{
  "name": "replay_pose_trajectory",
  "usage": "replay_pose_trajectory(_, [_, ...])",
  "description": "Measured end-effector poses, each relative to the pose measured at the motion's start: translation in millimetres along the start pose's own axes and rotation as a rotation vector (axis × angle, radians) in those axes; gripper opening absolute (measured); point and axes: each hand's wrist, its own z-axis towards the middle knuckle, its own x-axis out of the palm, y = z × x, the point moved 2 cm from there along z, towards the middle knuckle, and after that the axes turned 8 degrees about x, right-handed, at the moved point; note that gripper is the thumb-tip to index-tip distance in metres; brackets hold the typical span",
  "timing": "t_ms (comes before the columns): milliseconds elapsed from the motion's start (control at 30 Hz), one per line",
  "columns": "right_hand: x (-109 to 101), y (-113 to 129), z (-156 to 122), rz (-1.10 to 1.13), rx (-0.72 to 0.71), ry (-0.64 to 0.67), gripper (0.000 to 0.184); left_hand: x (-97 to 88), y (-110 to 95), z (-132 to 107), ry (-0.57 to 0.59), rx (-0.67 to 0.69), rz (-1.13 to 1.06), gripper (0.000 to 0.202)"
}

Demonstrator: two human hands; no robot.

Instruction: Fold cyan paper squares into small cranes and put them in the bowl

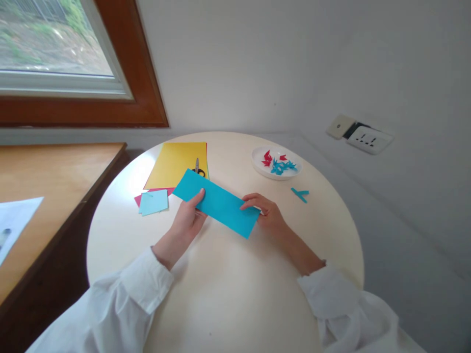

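A long rectangle of blue paper (224, 203) is held above the table, tilted down to the right. My left hand (189, 215) grips its lower left edge, thumb on top and fingers beneath. At the right end, my right hand (270, 213) pinches the paper, its fingers partly hidden behind it. Just past the paper's upper left corner, scissors (197, 169) with dark handles lie on a stack of coloured paper (176, 162), yellow uppermost. Pale blue paper squares (155, 202) sit left of my left hand.
On the round white table (235, 304), a white dish (260, 169) holds small red and blue paper pieces. A blue paper strip with a branch (300, 194) lies nearer. A wooden desk (55, 171) stands left; a wall socket (368, 138) is at right.
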Motion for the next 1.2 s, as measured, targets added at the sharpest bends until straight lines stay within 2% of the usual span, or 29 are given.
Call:
replay_pose_trajectory(167, [-12.9,-2.9,5.8,0.069,0.205,-0.339,0.021,-3.1,0.9,3.5,0.016,0.062,0.041,0.022])
replay_pose_trajectory(267, [-4.4,7.9,3.8,0.022,0.231,-0.292,0.023,-1.5,2.5,0.0,0.028,0.064,0.079,0.023])
replay_pose_trajectory(367, [13.3,22.2,-2.2,-0.169,0.167,-0.18,0.021,1.5,4.2,-6.3,0.058,0.07,0.107,0.028])
replay_pose_trajectory(467, [24.4,28.6,-6.4,-0.258,0.109,-0.172,0.018,4.0,5.8,-11.1,0.091,0.074,0.138,0.032])
replay_pose_trajectory(600, [22.1,26.4,-5.4,-0.265,0.099,-0.191,0.018,3.0,3.3,-8.2,0.138,0.1,0.222,0.036])
replay_pose_trajectory(667, [17.7,24.8,-3.5,-0.257,0.119,-0.18,0.018,-0.2,-3.6,-2.5,0.135,0.22,0.338,0.039])
replay_pose_trajectory(767, [14.5,23.2,-1.6,-0.248,0.202,-0.088,0.017,-4.7,-20.9,2.6,0.07,0.657,0.622,0.047])
replay_pose_trajectory(833, [15.6,23.5,-2.1,-0.265,0.243,-0.016,0.018,-3.8,-28.5,-0.4,0.081,0.946,0.865,0.038])
replay_pose_trajectory(900, [18.3,25.6,-3.9,-0.311,0.227,0.027,0.018,-0.4,-28.1,-7.1,0.181,1.132,1.101,0.023])
replay_pose_trajectory(933, [20.1,27.4,-5.1,-0.343,0.198,0.039,0.017,1.8,-24.9,-10.9,0.272,1.176,1.205,0.019])
replay_pose_trajectory(1000, [23.8,31.8,-7.4,-0.426,0.114,0.059,0.017,5.6,-14.7,-17.6,0.492,1.162,1.393,0.019])
replay_pose_trajectory(1067, [27.1,36.0,-9.2,-0.526,0.034,0.077,0.017,7.5,-4.9,-22.4,0.642,1.115,1.513,0.021])
replay_pose_trajectory(1200, [31.3,39.7,-10.3,-0.67,-0.052,0.112,0.018,7.7,4.2,-24.4,0.751,1.042,1.603,0.022])
